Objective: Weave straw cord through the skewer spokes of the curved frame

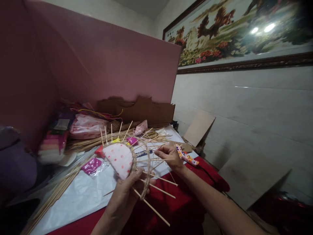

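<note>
While the left hand [128, 189] grips the lower edge of a half-round frame [134, 160], its thumb lying near the red-dotted panel [118, 160], the right hand [171, 158] is poised at the frame's right side, thumb and fingertips drawn narrow; whether they pinch a strand or a stick cannot be told. The frame is held up, tilted, above the near part of the red-covered table [186, 195], with thin sticks [161, 190] fanning from its curved edge and a twine arc [148, 171] crossing them farther out. The step in hand seems to be working twine around those sticks; the next move would call for a firm left grip and evenly spread spokes. Beyond, a magenta packet [91, 165] rests on a white sheet [75, 199] to the left, and a flower-patterned tool [187, 156] lies just past the right hand. Farther back are a reed bundle [83, 143] and a dotted cloth [89, 125], then cardboard [146, 112] before a pink partition [114, 65].
</note>
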Motion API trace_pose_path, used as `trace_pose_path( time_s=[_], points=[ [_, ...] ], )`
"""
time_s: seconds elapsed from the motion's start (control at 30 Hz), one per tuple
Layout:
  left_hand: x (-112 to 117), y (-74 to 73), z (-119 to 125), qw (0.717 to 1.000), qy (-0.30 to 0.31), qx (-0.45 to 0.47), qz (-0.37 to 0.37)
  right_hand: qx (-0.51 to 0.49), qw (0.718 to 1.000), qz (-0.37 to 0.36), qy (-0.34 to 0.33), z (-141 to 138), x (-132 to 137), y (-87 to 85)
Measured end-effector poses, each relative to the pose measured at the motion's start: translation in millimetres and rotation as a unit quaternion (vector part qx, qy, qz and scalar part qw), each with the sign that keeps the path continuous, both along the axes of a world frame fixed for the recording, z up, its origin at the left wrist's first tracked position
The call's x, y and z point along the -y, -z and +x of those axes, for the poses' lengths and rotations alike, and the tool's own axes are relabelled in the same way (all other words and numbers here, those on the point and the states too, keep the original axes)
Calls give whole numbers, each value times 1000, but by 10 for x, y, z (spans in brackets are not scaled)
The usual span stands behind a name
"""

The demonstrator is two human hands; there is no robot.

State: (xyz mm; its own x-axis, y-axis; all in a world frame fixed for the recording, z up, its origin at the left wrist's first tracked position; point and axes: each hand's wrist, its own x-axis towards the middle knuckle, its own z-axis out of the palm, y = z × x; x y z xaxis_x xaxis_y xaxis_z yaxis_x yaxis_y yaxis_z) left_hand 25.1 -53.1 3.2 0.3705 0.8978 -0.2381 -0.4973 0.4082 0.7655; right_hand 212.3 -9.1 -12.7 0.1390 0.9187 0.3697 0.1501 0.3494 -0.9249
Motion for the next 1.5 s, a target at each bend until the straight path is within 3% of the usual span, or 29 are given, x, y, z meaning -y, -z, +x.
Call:
trace_pose_path(
  time_s=[0.13, 0.53, 0.77, 1.0, 1.5],
  points=[
    [-6, 2, -4, 1000, 6, 4, -1, -45, 999, -5, 20, -121, -3, 39],
    [-5, -13, 5, 1000, 4, -10, -1, -69, 996, 7, 56, -236, 96, -66],
    [-10, 0, 7, 1000, 0, -13, -12, -100, 993, 13, 64, -292, 60, 0],
    [-3, -11, 10, 1000, -1, -5, -21, -161, 984, -27, 67, -368, 32, 87],
    [2, -14, 3, 1000, -2, -11, -12, -207, 974, -52, 76, -429, 66, 120]
  ],
)
